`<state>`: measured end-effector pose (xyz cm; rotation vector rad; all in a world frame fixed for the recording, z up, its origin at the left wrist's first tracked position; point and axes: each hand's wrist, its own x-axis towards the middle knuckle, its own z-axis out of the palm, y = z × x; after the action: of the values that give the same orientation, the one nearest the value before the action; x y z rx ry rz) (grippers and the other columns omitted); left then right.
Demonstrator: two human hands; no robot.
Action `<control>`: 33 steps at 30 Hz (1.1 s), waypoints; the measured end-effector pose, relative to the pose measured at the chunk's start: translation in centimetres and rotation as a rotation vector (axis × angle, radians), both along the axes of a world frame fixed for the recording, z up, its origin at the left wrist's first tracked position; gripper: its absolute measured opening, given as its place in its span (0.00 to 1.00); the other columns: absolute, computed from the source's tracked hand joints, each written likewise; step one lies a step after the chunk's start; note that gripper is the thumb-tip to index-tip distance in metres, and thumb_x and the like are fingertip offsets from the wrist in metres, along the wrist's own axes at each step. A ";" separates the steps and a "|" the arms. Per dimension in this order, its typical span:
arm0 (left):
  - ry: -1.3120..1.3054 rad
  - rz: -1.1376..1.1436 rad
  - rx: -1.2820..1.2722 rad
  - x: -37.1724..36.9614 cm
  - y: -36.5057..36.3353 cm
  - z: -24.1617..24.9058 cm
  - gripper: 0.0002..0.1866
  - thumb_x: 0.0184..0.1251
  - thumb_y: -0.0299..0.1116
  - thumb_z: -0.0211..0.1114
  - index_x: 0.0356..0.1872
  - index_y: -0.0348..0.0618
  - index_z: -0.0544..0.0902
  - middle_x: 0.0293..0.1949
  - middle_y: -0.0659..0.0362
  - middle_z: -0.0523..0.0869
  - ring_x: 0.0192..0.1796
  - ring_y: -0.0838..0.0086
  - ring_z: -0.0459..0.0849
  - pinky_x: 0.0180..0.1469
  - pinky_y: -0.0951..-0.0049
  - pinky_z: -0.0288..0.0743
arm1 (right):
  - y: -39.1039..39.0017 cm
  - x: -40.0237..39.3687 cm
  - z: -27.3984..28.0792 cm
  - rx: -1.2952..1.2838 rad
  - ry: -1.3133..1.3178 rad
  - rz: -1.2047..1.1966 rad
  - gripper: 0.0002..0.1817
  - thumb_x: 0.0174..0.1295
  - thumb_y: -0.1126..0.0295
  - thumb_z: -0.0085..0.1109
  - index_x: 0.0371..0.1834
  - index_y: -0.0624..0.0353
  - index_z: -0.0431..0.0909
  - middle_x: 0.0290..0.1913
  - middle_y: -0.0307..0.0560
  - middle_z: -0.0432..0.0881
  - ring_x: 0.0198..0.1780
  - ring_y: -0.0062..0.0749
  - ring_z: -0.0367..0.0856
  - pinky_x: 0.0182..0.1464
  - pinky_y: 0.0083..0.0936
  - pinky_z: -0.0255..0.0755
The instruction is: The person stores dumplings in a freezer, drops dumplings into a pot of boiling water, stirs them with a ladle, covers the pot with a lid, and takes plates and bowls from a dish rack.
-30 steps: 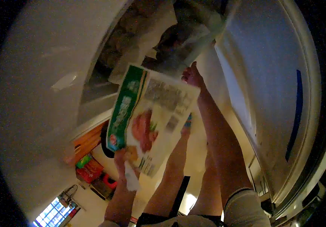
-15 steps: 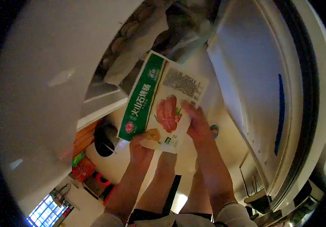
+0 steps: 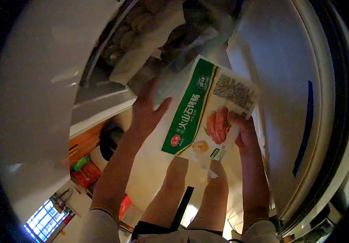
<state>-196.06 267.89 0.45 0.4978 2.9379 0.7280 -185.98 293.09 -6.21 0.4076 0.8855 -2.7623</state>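
Observation:
My right hand [image 3: 244, 126] grips a sausage packet [image 3: 192, 117] by its right edge. The packet is flat and tilted, white with a green band, a printed picture of sausages and a patterned square. To the left of it, my left hand [image 3: 148, 101] is off the packet, thumb spread away from the fingers. Its fingertips reach up to the front of an open drawer [image 3: 129, 83] and are dim, so whether they touch it cannot be made out. Inside the drawer lie several dark rounded items [image 3: 127, 40] and a crumpled clear plastic bag [image 3: 190, 48].
An open white door [image 3: 280, 101] with a dark seal and a blue strip stands at the right. A pale panel [image 3: 40, 81] fills the left. Below lie a black rounded object [image 3: 110, 141], a red and green package [image 3: 86, 170] and the pale floor [image 3: 146, 174].
My left hand has let go of the packet's lower left corner and moved up and left to the drawer. The packet has shifted right in my right hand.

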 end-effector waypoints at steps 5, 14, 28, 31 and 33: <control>0.011 0.058 -0.086 -3.6 1.1 -2.6 0.22 0.55 0.25 0.67 0.53 0.44 0.75 0.41 0.52 0.83 0.41 0.58 0.82 0.45 0.59 0.77 | 0.0 -4.4 5.5 -0.268 0.239 0.169 0.12 0.64 0.65 0.51 0.34 0.64 0.72 0.12 0.48 0.68 0.14 0.36 0.65 0.16 0.32 0.56; -0.084 0.134 0.009 -1.6 0.8 -1.3 0.21 0.51 0.23 0.67 0.49 0.45 0.76 0.32 0.54 0.83 0.36 0.60 0.83 0.40 0.61 0.77 | 1.8 1.0 4.5 -0.001 -0.205 0.112 0.17 0.54 0.66 0.64 0.43 0.65 0.75 0.25 0.45 0.78 0.25 0.35 0.76 0.31 0.32 0.69; -0.327 0.046 0.047 3.9 1.4 -2.8 0.19 0.60 0.26 0.58 0.54 0.42 0.76 0.46 0.47 0.82 0.47 0.52 0.81 0.46 0.59 0.78 | 2.2 -2.2 10.4 0.482 -0.506 0.073 0.19 0.50 0.72 0.70 0.46 0.60 0.78 0.37 0.42 0.84 0.32 0.29 0.81 0.36 0.25 0.76; -0.250 -0.040 0.100 3.2 0.9 -1.2 0.21 0.61 0.26 0.60 0.56 0.38 0.75 0.51 0.46 0.81 0.52 0.54 0.81 0.52 0.63 0.77 | 1.7 -4.5 12.2 0.537 -0.520 0.003 0.20 0.51 0.74 0.67 0.49 0.62 0.76 0.38 0.44 0.83 0.32 0.28 0.81 0.33 0.26 0.76; -0.558 0.290 0.398 2.7 0.9 1.4 0.20 0.63 0.27 0.60 0.58 0.38 0.75 0.53 0.49 0.81 0.54 0.58 0.81 0.55 0.64 0.76 | 1.4 -5.9 11.2 0.613 -0.460 0.018 0.21 0.52 0.75 0.66 0.51 0.63 0.75 0.41 0.46 0.83 0.35 0.29 0.82 0.38 0.27 0.76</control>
<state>-193.36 268.83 1.81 -0.1156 2.3613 1.2554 -191.87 294.46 5.03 1.0676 1.5569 -2.1696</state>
